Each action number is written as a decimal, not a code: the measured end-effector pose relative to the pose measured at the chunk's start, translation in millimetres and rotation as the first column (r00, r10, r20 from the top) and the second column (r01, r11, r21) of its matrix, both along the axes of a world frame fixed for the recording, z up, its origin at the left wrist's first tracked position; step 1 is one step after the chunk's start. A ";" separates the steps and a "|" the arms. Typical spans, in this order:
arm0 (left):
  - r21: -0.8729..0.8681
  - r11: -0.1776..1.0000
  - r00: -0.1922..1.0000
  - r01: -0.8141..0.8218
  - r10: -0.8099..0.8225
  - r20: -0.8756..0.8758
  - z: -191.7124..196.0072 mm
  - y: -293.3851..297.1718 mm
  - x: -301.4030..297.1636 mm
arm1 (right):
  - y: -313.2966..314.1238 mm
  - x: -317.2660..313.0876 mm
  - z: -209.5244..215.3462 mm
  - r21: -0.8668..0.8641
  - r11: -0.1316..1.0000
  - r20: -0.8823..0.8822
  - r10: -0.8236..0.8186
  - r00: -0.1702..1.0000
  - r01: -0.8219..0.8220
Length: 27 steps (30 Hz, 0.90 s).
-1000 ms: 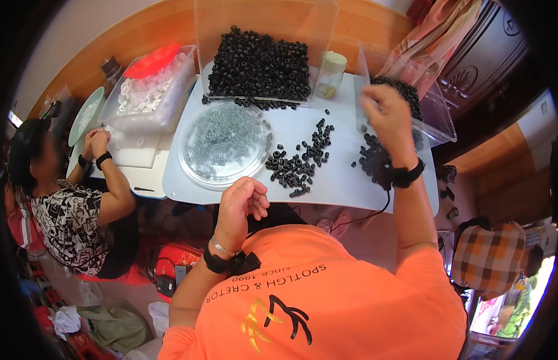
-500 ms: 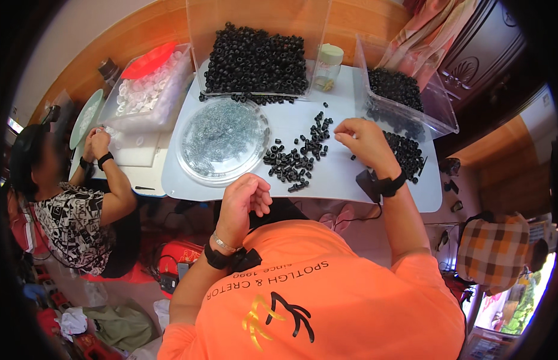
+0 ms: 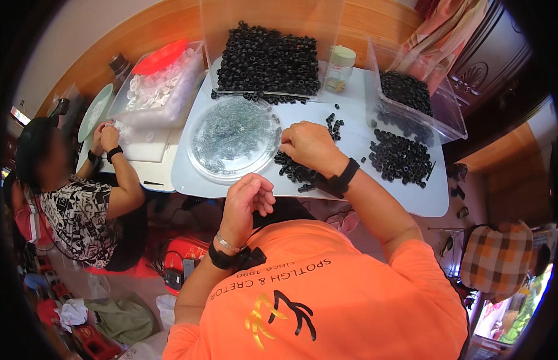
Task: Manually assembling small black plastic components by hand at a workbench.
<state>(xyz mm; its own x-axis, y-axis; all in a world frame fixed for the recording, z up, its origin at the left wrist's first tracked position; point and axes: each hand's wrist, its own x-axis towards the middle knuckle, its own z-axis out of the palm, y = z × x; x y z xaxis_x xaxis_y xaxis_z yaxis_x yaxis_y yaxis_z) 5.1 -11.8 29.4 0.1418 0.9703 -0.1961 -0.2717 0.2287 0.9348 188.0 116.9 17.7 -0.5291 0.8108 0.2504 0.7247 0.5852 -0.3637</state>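
My right hand [image 3: 312, 146] is bent down beside the right rim of a round clear tray [image 3: 202, 164], fingertips pressed together; what they hold, if anything, is hidden. Small clear glassy pieces [image 3: 234, 129] cover the tray's middle. Under my right hand and wrist lies a loose pile of small black ring-like parts [image 3: 295, 173], partly covered. My left hand [image 3: 249, 201] hovers by the table's near edge below the tray, fingers curled inward; its palm is hidden from view.
Black parts fill a clear bin [image 3: 329, 36] at the back and another [image 3: 450, 123] at the right. A separate black pile [image 3: 399, 157] lies before the right bin. A lidded jar [image 3: 341, 67] stands between them. At left, a co-worker [image 3: 81, 210] sits near a bin of white rings [image 3: 165, 78].
My right hand has moved left from the open tabletop to the black pile beside the tray. My left hand stays curled in nearly the same place. The whole view has shifted slightly.
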 end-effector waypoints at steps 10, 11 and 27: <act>0.005 1.000 1.000 0.007 -0.007 0.023 -2.0 -0.6 -4.6 | 7.6 2.1 -8.5 -0.082 0.996 0.046 -0.019 0.999 0.022; 0.006 1.000 1.000 0.003 -0.003 0.025 -2.1 -1.1 -5.3 | 7.9 3.2 -9.7 -0.081 0.997 0.047 -0.015 0.999 0.019; -0.008 1.000 0.998 -0.028 0.029 0.057 -4.0 -2.4 -10.9 | -25.9 6.2 45.8 -0.129 0.986 -0.342 0.053 0.938 -0.103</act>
<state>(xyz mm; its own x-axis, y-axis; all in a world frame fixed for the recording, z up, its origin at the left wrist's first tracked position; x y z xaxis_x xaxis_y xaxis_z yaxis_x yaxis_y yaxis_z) -5.8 -14.1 25.4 0.1253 0.9726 -0.1957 -0.3313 0.2270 0.9158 194.3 91.0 63.5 -0.4968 0.8107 0.3097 0.4997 0.5590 -0.6616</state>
